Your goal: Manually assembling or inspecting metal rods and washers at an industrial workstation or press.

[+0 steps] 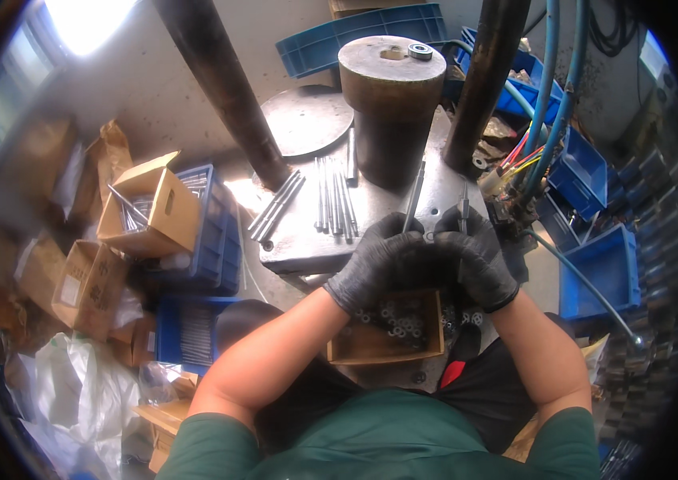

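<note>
Both my hands wear dark gloves and are close together above the front edge of a metal plate [299,250]. My left hand [375,260] is closed on a metal shaft [415,196] that points up and away from me. My right hand [483,260] grips a second shaft with a thin tip [465,206], held nearly upright. The lower ends of both are hidden by the gloves. Several loose metal rods [331,196] lie on the plate to the left. Below my hands, a cardboard box [387,352] contains many small metal rings.
A thick metal cylinder [393,96] stands on the plate with a ball bearing [420,51] on top. Two dark columns [227,88] rise beside it. At left are an open carton [175,212] of rods and blue crates [219,256]; at right, hoses [571,88] and blue bins [599,272].
</note>
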A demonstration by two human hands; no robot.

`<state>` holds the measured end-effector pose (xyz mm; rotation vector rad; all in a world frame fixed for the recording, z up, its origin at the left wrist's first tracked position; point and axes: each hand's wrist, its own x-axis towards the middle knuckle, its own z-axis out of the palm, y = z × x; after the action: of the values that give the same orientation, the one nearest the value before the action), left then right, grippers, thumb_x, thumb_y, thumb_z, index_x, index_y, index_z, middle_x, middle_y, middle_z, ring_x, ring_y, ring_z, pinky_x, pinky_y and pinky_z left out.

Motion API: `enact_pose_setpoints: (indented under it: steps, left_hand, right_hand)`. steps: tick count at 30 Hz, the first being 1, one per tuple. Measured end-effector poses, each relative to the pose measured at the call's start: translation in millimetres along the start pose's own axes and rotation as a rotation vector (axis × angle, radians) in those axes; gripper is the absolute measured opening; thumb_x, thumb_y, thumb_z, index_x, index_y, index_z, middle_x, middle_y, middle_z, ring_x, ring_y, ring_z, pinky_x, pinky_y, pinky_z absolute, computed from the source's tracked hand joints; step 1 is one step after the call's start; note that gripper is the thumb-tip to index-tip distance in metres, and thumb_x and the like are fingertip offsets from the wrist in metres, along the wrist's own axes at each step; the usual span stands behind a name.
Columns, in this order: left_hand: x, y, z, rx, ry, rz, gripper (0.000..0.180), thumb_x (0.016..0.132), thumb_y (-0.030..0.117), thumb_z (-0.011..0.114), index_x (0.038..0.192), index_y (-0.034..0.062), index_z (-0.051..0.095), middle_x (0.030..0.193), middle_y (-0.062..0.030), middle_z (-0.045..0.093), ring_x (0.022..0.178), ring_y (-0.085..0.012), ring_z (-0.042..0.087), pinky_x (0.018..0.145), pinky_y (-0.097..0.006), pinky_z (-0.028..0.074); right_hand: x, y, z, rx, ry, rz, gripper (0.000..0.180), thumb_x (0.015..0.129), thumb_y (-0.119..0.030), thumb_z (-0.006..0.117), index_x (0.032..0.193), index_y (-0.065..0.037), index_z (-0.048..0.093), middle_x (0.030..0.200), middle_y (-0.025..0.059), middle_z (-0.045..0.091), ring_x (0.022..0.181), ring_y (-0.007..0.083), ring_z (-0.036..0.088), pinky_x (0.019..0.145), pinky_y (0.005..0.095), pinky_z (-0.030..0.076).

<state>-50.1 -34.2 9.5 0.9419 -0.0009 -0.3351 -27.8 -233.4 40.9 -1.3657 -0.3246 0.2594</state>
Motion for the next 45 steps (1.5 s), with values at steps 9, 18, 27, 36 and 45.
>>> enact_pose_setpoints:
  steps: [9, 18, 27, 36, 45]
  left_hand:
    - [-1.1, 2.7, 7.1, 0.160, 0.016, -0.024, 0.026, 0.097, 0.023, 0.071, 0.115, 0.0060, 0.062, 0.100, -0.0022, 0.066, 0.090, -0.0116, 0.063, 0.081, -0.027, 0.053]
    - [3.6, 13.9, -8.2, 0.108, 0.221, 0.020, 0.022, 0.095, 0.024, 0.068, 0.104, 0.0036, 0.064, 0.074, 0.0000, 0.056, 0.059, -0.0090, 0.052, 0.049, -0.022, 0.045]
    - [3.2, 15.9, -12.5, 0.061, 0.281, 0.034, 0.020, 0.095, 0.022, 0.066, 0.103, 0.0036, 0.065, 0.072, -0.0001, 0.054, 0.056, -0.0085, 0.046, 0.048, -0.022, 0.040]
    - [4.3, 14.5, -9.7, 0.061, 0.263, 0.042, 0.014, 0.096, 0.021, 0.065, 0.094, 0.0108, 0.056, 0.071, -0.0013, 0.055, 0.052, -0.0085, 0.046, 0.045, -0.022, 0.038]
    - [-2.0, 21.5, -5.8, 0.152, 0.186, 0.049, 0.022, 0.098, 0.023, 0.065, 0.111, 0.0059, 0.061, 0.077, -0.0041, 0.061, 0.057, -0.0088, 0.051, 0.050, -0.021, 0.043]
  right_hand:
    - [-1.8, -3.4, 2.3, -0.022, -0.022, 0.047, 0.023, 0.089, -0.014, 0.072, 0.106, -0.007, 0.060, 0.094, -0.0017, 0.061, 0.088, 0.0086, 0.058, 0.082, 0.0256, 0.049]
    - [-3.7, -33.9, -8.7, -0.496, -0.167, 0.077, 0.068, 0.087, -0.016, 0.074, 0.149, -0.003, 0.049, 0.117, 0.0099, 0.064, 0.111, 0.0190, 0.059, 0.096, 0.0337, 0.049]
    - [4.6, -24.7, -10.8, -1.315, -0.103, -0.544, 0.061, 0.066, 0.000, 0.069, 0.126, -0.007, 0.067, 0.106, 0.0164, 0.066, 0.097, 0.0402, 0.061, 0.086, 0.0488, 0.051]
    - [4.8, -27.0, -5.1, -1.304, -0.088, -0.613, 0.051, 0.068, 0.007, 0.067, 0.117, -0.008, 0.072, 0.098, 0.0176, 0.068, 0.090, 0.0407, 0.063, 0.080, 0.0482, 0.051]
    - [5.0, -23.5, -14.3, -1.281, -0.097, -0.526, 0.046, 0.074, 0.006, 0.064, 0.118, -0.006, 0.071, 0.095, 0.0200, 0.067, 0.085, 0.0405, 0.065, 0.076, 0.0486, 0.052]
